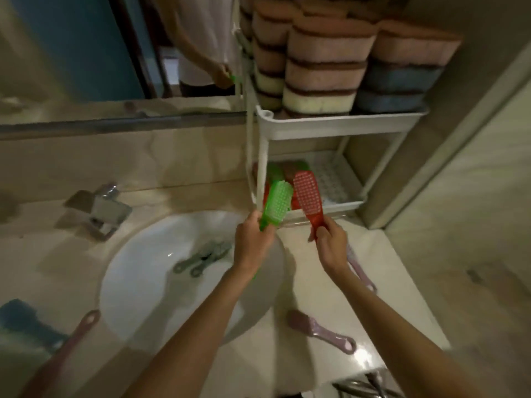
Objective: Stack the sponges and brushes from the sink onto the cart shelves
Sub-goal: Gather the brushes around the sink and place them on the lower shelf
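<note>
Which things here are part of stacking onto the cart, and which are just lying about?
Job:
- translucent green plastic brush in left hand
- translucent red plastic brush in right hand
- white plastic cart
- stacked striped sponges
- grey brushes in round white sink

Lying about:
- chrome tap
- wall mirror

A green brush [276,203] and a red brush [308,200] were held bristles-up before the white cart's [339,128] lower shelf; striped sponges [324,73] were stacked on top.
</note>
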`<move>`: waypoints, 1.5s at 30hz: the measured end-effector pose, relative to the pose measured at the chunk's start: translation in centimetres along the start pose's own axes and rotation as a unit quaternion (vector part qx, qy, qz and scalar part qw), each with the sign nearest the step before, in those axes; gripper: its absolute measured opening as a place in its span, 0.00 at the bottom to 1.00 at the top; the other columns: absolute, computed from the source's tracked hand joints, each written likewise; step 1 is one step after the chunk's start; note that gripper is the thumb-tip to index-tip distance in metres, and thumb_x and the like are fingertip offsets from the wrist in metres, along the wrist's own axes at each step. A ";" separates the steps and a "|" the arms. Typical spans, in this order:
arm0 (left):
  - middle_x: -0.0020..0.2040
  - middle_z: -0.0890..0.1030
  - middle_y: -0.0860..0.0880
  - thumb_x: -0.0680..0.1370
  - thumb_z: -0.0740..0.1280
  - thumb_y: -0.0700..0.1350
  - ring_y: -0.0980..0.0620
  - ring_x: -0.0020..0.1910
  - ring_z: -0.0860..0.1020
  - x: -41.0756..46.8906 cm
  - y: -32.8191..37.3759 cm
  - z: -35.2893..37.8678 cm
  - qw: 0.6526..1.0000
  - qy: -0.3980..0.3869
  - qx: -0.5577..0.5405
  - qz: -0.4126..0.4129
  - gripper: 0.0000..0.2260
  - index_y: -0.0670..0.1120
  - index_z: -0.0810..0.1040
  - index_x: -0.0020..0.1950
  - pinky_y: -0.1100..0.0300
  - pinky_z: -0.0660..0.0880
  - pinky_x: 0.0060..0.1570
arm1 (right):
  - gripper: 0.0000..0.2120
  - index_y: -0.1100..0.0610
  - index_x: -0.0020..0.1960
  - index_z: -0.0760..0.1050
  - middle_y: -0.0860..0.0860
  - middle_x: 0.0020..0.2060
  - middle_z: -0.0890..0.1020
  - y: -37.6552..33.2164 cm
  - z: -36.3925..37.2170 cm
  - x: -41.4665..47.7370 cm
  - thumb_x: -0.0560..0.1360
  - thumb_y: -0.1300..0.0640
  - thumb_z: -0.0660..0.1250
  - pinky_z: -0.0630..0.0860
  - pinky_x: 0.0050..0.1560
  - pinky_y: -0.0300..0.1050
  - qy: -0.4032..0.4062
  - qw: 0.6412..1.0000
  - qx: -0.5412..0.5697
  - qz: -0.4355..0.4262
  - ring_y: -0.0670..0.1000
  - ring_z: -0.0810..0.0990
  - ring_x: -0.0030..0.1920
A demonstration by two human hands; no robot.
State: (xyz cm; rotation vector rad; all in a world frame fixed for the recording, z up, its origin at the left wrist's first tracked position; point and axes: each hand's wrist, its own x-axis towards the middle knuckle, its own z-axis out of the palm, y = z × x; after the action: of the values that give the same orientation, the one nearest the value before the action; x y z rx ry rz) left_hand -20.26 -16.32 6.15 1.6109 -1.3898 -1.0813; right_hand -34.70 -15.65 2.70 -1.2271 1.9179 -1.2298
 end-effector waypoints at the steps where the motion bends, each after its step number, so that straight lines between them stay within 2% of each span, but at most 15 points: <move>1: 0.35 0.80 0.39 0.74 0.63 0.40 0.44 0.33 0.77 -0.1 0.3 1.3 1.000 -0.013 0.008 0.007 0.11 0.50 0.67 0.33 0.47 0.75 0.36 | 0.12 0.61 0.33 0.74 0.49 0.26 0.76 0.5 -0.9 0.5 0.63 0.61 0.52 0.72 0.40 0.52 0.007 1.000 0.006 0.021 0.53 0.74 0.32; 6: 0.39 0.79 0.39 0.75 0.60 0.38 0.41 0.39 0.79 2.0 1.7 6.8 0.998 -0.069 0.002 -0.009 0.08 0.49 0.70 0.39 0.45 0.76 0.42 | 0.10 0.58 0.36 0.73 0.50 0.26 0.76 2.1 -3.5 3.8 0.70 0.64 0.55 0.72 0.36 0.44 0.011 0.997 0.002 0.081 0.50 0.74 0.29; 9: 0.41 0.78 0.40 0.75 0.57 0.33 0.45 0.40 0.77 4.6 3.0 9.4 0.995 -0.094 0.002 -0.028 0.07 0.44 0.70 0.45 0.51 0.73 0.40 | 0.09 0.60 0.43 0.75 0.55 0.33 0.79 3.1 -4.2 6.7 0.73 0.66 0.56 0.72 0.41 0.47 -0.008 0.995 -0.034 0.096 0.57 0.78 0.38; 12: 0.46 0.79 0.38 0.76 0.57 0.33 0.44 0.43 0.78 7.7 3.9 11.4 0.996 -0.071 0.013 -0.052 0.05 0.41 0.69 0.46 0.57 0.69 0.38 | 0.11 0.62 0.49 0.76 0.59 0.38 0.81 3.5 -4.5 9.8 0.74 0.65 0.55 0.73 0.47 0.50 -0.019 0.994 -0.048 0.098 0.58 0.79 0.44; 14: 0.48 0.81 0.40 0.77 0.57 0.34 0.45 0.47 0.80 9.6 4.1 12.6 0.996 -0.048 0.021 -0.067 0.04 0.41 0.71 0.47 0.57 0.72 0.40 | 0.12 0.64 0.52 0.75 0.61 0.42 0.82 3.4 -4.5 11.7 0.76 0.64 0.55 0.72 0.48 0.49 -0.017 0.994 -0.055 0.095 0.59 0.79 0.47; 18: 0.52 0.81 0.35 0.77 0.58 0.35 0.39 0.52 0.81 13.1 3.9 14.9 0.993 -0.017 -0.007 -0.113 0.09 0.35 0.74 0.53 0.48 0.78 0.50 | 0.14 0.67 0.54 0.76 0.64 0.50 0.81 4.1 -4.0 15.8 0.78 0.61 0.55 0.69 0.45 0.46 -0.041 0.988 -0.106 0.101 0.62 0.79 0.53; 22: 0.51 0.82 0.37 0.77 0.57 0.35 0.38 0.50 0.81 14.0 4.1 15.1 0.991 0.021 -0.023 -0.131 0.15 0.37 0.74 0.62 0.52 0.77 0.41 | 0.16 0.69 0.57 0.74 0.65 0.55 0.79 4.3 -3.1 18.5 0.80 0.61 0.52 0.70 0.46 0.47 -0.131 0.970 -0.171 0.116 0.62 0.78 0.56; 25: 0.52 0.82 0.38 0.78 0.57 0.35 0.40 0.50 0.81 14.4 3.6 14.2 0.987 0.048 -0.017 -0.153 0.13 0.36 0.76 0.59 0.59 0.73 0.35 | 0.17 0.70 0.60 0.72 0.65 0.59 0.77 4.1 -1.9 19.9 0.81 0.63 0.49 0.71 0.57 0.50 -0.191 0.956 -0.188 0.121 0.61 0.76 0.60; 29: 0.53 0.81 0.37 0.75 0.61 0.36 0.39 0.52 0.80 15.0 3.0 13.3 0.984 0.077 -0.020 -0.159 0.12 0.38 0.78 0.56 0.49 0.78 0.51 | 0.16 0.65 0.63 0.68 0.62 0.60 0.76 4.5 0.2 20.5 0.82 0.58 0.51 0.71 0.61 0.49 -0.180 0.962 -0.178 0.100 0.60 0.75 0.60; 33: 0.53 0.81 0.39 0.74 0.64 0.36 0.40 0.52 0.80 15.5 2.9 12.9 0.978 0.080 -0.065 -0.182 0.11 0.40 0.78 0.56 0.49 0.78 0.54 | 0.17 0.66 0.64 0.68 0.63 0.60 0.76 5.5 0.6 20.6 0.82 0.56 0.50 0.70 0.60 0.48 -0.211 0.942 -0.243 0.096 0.60 0.75 0.60; 35: 0.53 0.81 0.40 0.74 0.65 0.37 0.41 0.52 0.80 15.8 2.9 13.0 0.975 0.073 -0.095 -0.187 0.07 0.43 0.78 0.50 0.48 0.78 0.54 | 0.17 0.65 0.65 0.66 0.62 0.61 0.74 6.0 0.3 20.6 0.82 0.57 0.50 0.69 0.61 0.48 -0.211 0.936 -0.268 0.088 0.60 0.74 0.61; 36: 0.53 0.82 0.40 0.73 0.67 0.38 0.41 0.50 0.80 16.1 2.7 13.2 0.974 0.069 -0.105 -0.186 0.04 0.46 0.77 0.44 0.48 0.78 0.52 | 0.17 0.65 0.66 0.64 0.62 0.63 0.73 5.9 0.1 20.6 0.82 0.57 0.50 0.68 0.64 0.49 -0.208 0.932 -0.288 0.076 0.60 0.73 0.62; 39: 0.51 0.83 0.42 0.74 0.67 0.42 0.45 0.43 0.78 16.8 2.4 13.9 0.974 0.061 -0.117 -0.183 0.09 0.52 0.71 0.36 0.55 0.73 0.40 | 0.16 0.62 0.67 0.65 0.60 0.63 0.73 5.1 -0.8 20.2 0.80 0.61 0.52 0.69 0.64 0.51 -0.155 0.952 -0.262 0.032 0.60 0.72 0.63; 42: 0.46 0.78 0.43 0.76 0.65 0.37 0.47 0.39 0.76 17.0 3.5 14.5 0.969 0.066 -0.162 -0.173 0.12 0.50 0.69 0.35 0.60 0.71 0.32 | 0.11 0.59 0.58 0.74 0.56 0.54 0.79 3.7 -2.3 19.2 0.77 0.62 0.59 0.75 0.53 0.47 -0.166 0.980 -0.107 -0.002 0.55 0.78 0.53; 45: 0.46 0.76 0.43 0.77 0.64 0.36 0.54 0.29 0.71 17.4 4.4 15.0 0.967 0.055 -0.173 -0.180 0.05 0.44 0.74 0.42 0.67 0.71 0.22 | 0.08 0.58 0.53 0.75 0.53 0.48 0.80 2.7 -3.4 18.0 0.73 0.61 0.66 0.76 0.48 0.42 -0.248 0.965 -0.080 -0.029 0.51 0.78 0.49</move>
State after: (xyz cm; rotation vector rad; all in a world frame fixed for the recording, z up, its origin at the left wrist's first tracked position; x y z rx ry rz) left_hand -34.76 -34.25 2.30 1.6649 -0.7956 -1.3364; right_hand -46.31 -30.06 2.21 -1.5147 1.6355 -0.7096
